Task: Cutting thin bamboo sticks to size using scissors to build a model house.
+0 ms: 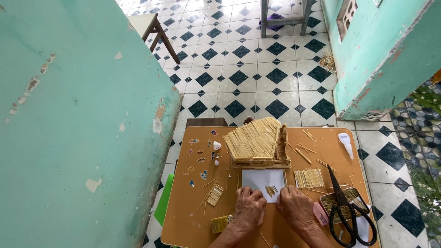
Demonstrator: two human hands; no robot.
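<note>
My left hand and my right hand rest side by side on the low orange table, their fingertips on the near edge of a white sheet of paper. A few short wooden sticks lie on that sheet between my fingertips. Whether the fingers pinch a stick is hidden. Just beyond the paper stands a small house model made of sticks with a slanted roof.
A row of cut sticks lies right of the paper, another bundle to the left. Black scissors lie over a tray of sticks at the right. A white glue bottle, a pink eraser and stickers are on the table. Teal walls flank the tiled floor.
</note>
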